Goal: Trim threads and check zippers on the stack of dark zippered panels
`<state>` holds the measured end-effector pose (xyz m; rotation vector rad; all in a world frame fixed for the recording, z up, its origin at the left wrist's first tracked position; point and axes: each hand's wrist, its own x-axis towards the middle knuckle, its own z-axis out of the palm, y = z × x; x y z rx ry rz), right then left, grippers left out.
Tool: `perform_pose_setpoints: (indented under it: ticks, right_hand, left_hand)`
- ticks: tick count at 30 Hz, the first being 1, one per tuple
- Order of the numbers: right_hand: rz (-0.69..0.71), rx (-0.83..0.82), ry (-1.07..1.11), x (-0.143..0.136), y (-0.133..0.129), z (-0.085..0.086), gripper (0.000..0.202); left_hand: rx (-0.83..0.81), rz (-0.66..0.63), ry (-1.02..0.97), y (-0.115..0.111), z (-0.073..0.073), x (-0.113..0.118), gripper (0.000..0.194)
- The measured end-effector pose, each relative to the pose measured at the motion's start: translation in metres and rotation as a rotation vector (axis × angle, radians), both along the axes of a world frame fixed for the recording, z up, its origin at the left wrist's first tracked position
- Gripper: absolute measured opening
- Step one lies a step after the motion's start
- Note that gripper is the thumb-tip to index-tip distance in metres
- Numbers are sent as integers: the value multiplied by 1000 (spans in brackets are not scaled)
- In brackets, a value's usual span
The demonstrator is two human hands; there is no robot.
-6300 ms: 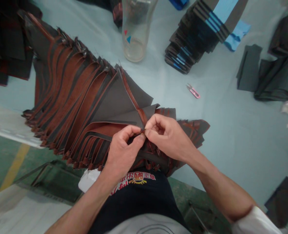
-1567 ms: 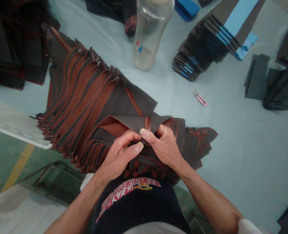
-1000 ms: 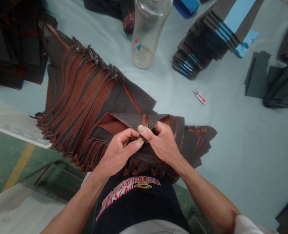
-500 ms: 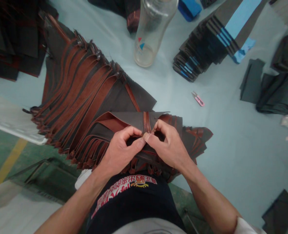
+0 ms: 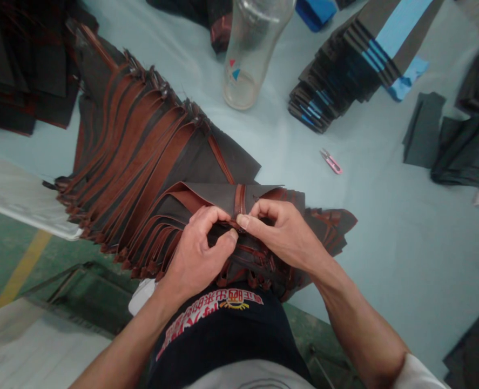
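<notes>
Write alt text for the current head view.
Bare left hand and right hand, nearly touching, work at a brown strip on layered dark grey and brown sheets. Beyond are a clear curved bottle and small pink snips on a pale blue tabletop.

The person's left forearm (image 5: pixel 128 330) and right forearm (image 5: pixel 355 308) were bare and slanted inward toward each other. The left hand (image 5: pixel 201 249) had its back up, thumb (image 5: pixel 224 247) and forefinger reaching forward, tips slightly apart. The right hand (image 5: pixel 285 231) kept its fingers curled behind an outstretched thumb (image 5: pixel 255 226). Both hands nearly met.
</notes>
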<state>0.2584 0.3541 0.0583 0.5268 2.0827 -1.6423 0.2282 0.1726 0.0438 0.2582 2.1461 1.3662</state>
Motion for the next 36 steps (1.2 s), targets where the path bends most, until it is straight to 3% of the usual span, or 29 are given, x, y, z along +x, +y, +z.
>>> perform_pose_setpoints:
  ticks: [4,6,8,12,15,21,26,36]
  right_hand:
    - [-76,-70,47,0,-9,-6,35]
    - [-126,-100,53,1,-13,-10,37]
    - [-156,-113,69,2,-16,-13,38]
    - [-173,-94,141,5,-19,-17,35]
    - [-148,-42,213,8,-20,-18,31]
    - [-129,98,351,16,-26,-25,26]
    - [-124,144,342,20,-30,-28,26]
    - [-129,51,62,9,-23,-10,30]
  left_hand:
    - [-206,106,378,0,4,8,9]
    - [-256,191,466,-1,10,13,9]
    - [-189,225,322,-2,16,17,7]
    - [69,298,-238,-1,21,17,21]
    - [167,375,-404,0,15,17,25]
    - [383,471,-567,-1,7,19,22]
    - [334,497,-550,0,6,18,18]
    - [340,543,-495,10,0,26,18]
